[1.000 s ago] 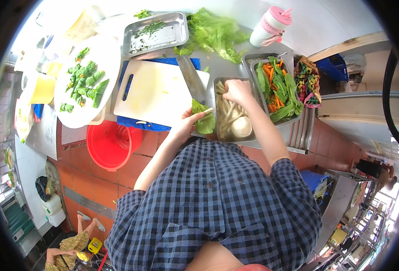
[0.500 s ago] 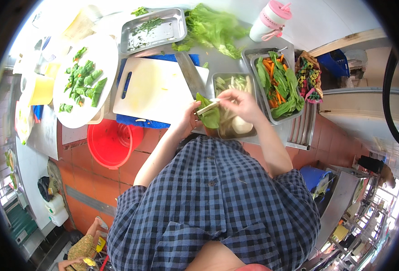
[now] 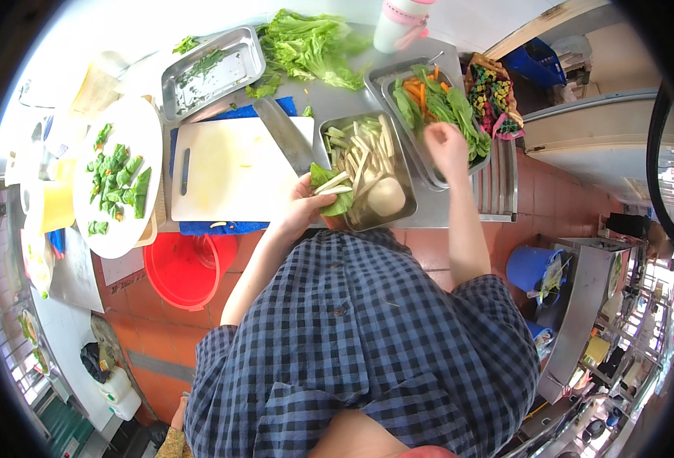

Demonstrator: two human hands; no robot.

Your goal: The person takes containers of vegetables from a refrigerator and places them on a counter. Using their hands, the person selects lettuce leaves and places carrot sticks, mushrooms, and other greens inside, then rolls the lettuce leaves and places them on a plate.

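My left hand (image 3: 300, 208) holds a green leaf (image 3: 342, 201) with pale vegetable strips (image 3: 334, 186) lying across it. That leaf is at the left edge of a metal tray (image 3: 411, 208) of pale cut strips (image 3: 364, 153) and a round whitish piece (image 3: 386, 196). Over a second metal tray (image 3: 483, 162), filled with green leaves (image 3: 463, 118) and orange carrot strips (image 3: 422, 98), my right hand (image 3: 445, 149) has its fingers bunched together. What they hold, if anything, is hidden. A cleaver (image 3: 283, 135) lies on the white cutting board (image 3: 219, 172), its blade beside my left hand.
To the left stands a white oval plate (image 3: 93, 179) of green leaf rolls (image 3: 116, 172). Lettuce (image 3: 306, 47), a shallow metal tray (image 3: 173, 99) with green scraps and a white-and-pink tumbler (image 3: 398, 27) are along the back. A red bucket (image 3: 170, 271) is below the table edge.
My right hand has left the leaf and moved right, over the tray of greens and carrots. My left hand keeps the leaf with the strips on it. The whole view has shifted somewhat.
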